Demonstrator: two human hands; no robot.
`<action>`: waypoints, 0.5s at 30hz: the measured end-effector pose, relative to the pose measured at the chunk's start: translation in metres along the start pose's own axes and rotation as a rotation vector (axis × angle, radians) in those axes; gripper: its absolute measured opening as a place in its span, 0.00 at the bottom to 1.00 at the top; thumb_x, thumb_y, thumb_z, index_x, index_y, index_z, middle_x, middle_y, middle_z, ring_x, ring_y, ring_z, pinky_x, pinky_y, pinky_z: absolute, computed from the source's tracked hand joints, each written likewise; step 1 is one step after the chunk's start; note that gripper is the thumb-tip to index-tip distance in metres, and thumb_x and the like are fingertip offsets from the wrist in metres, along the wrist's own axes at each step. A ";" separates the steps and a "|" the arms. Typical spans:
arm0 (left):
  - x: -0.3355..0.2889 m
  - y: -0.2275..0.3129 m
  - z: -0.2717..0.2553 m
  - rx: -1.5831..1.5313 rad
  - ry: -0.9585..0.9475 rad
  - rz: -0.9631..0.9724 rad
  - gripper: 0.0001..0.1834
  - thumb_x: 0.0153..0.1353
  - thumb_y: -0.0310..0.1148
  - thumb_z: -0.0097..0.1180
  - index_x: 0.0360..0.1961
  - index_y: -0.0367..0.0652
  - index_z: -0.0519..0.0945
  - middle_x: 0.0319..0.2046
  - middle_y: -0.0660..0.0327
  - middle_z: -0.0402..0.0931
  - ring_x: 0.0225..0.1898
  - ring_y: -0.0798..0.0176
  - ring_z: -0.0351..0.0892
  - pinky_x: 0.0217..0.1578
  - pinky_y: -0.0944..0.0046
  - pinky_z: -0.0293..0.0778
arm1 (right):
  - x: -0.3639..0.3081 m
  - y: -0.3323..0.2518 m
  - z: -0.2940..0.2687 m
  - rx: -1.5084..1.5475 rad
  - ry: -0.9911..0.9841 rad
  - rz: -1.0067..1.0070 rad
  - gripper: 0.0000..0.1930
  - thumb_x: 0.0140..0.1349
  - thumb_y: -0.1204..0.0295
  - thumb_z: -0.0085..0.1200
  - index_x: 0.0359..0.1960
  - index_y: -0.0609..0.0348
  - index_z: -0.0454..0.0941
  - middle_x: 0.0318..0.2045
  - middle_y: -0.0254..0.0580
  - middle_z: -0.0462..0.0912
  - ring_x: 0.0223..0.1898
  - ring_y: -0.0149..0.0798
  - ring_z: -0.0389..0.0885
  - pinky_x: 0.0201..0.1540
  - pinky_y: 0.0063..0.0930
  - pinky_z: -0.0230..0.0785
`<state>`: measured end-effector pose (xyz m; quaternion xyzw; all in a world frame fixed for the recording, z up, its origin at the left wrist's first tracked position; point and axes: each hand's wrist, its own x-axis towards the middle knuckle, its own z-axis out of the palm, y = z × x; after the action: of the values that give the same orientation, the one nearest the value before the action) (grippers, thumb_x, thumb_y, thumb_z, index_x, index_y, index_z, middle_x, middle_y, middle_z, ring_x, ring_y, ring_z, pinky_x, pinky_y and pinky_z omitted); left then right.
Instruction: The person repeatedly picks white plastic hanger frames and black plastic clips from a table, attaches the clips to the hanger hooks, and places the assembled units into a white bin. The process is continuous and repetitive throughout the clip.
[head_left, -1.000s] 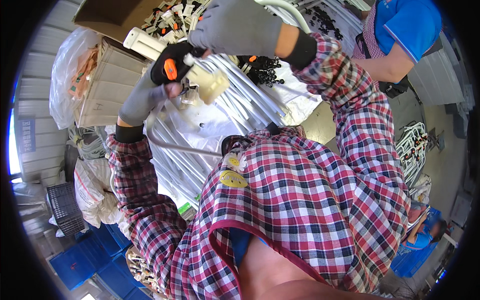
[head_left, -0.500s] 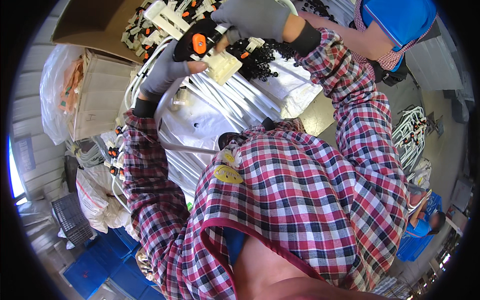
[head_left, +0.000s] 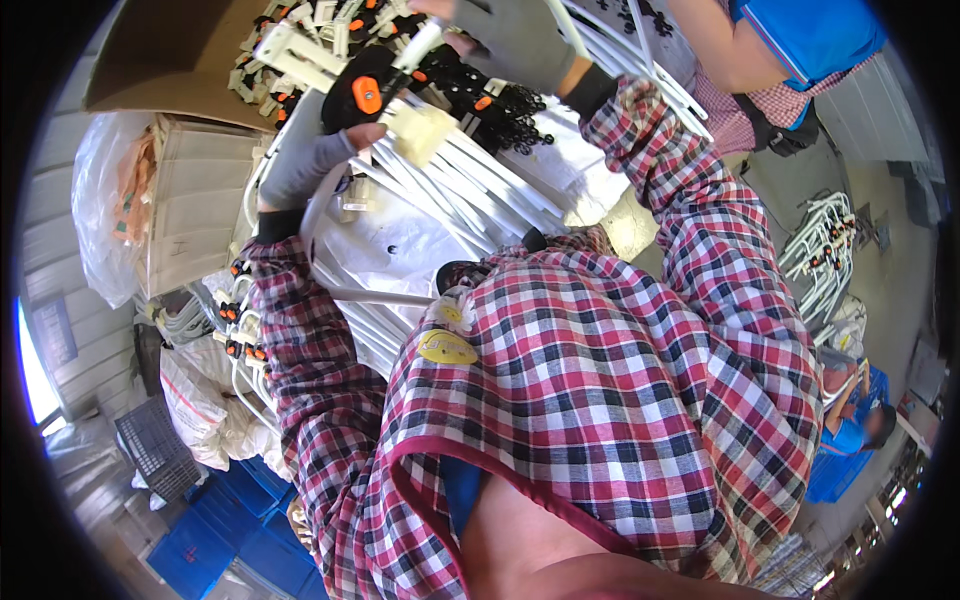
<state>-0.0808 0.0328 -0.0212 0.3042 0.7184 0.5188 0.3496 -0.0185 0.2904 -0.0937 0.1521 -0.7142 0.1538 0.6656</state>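
My left hand (head_left: 305, 165), in a grey fingerless glove, is closed around a black fitting with an orange knob (head_left: 366, 95). A pale plastic clamp piece (head_left: 292, 55) and a cream block (head_left: 420, 132) sit to either side of the fitting. From its upper right side a white tube (head_left: 420, 48) runs up to my right hand (head_left: 515, 40), gloved the same way. The right thumb and fingers lie around that tube, partly cut off by the upper edge. Below, many white tubes (head_left: 450, 200) lie side by side on white sheeting (head_left: 390, 235).
An open cardboard box (head_left: 160, 60) stands at the far left, beside a heap of cream and black fittings (head_left: 330, 20). Black rings (head_left: 525, 125) lie near the tubes. A person in a blue sleeve (head_left: 815, 40) is at the far right. Blue crates (head_left: 200, 540) stand at lower left.
My right hand has moved up, its fingers away from the black fitting and onto the tube. My left hand and the fitting have shifted slightly left.
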 end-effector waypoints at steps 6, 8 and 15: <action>0.000 0.001 0.002 -0.126 -0.042 -0.010 0.43 0.50 0.42 0.72 0.64 0.36 0.67 0.52 0.60 0.77 0.49 0.67 0.77 0.52 0.68 0.74 | -0.204 -0.044 -0.081 0.142 -0.527 1.079 0.09 0.60 0.68 0.56 0.40 0.55 0.80 0.37 0.47 0.84 0.37 0.52 0.83 0.40 0.41 0.75; 0.003 0.000 0.003 -0.191 -0.029 -0.028 0.52 0.46 0.46 0.74 0.70 0.38 0.62 0.59 0.56 0.74 0.51 0.65 0.78 0.53 0.67 0.75 | -0.271 -0.060 -0.093 0.159 -0.948 1.177 0.10 0.58 0.62 0.56 0.32 0.55 0.81 0.29 0.51 0.83 0.33 0.54 0.82 0.38 0.41 0.74; 0.003 -0.003 -0.001 -0.118 -0.051 -0.016 0.52 0.48 0.51 0.74 0.69 0.39 0.63 0.60 0.55 0.73 0.57 0.60 0.76 0.59 0.61 0.72 | -0.325 -0.057 -0.044 -0.148 -0.751 1.398 0.12 0.54 0.65 0.61 0.35 0.56 0.76 0.29 0.50 0.81 0.33 0.55 0.80 0.38 0.44 0.72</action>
<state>-0.0837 0.0334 -0.0243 0.2904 0.6799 0.5495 0.3893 0.0675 0.2614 -0.4136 -0.3340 -0.8292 0.4263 0.1383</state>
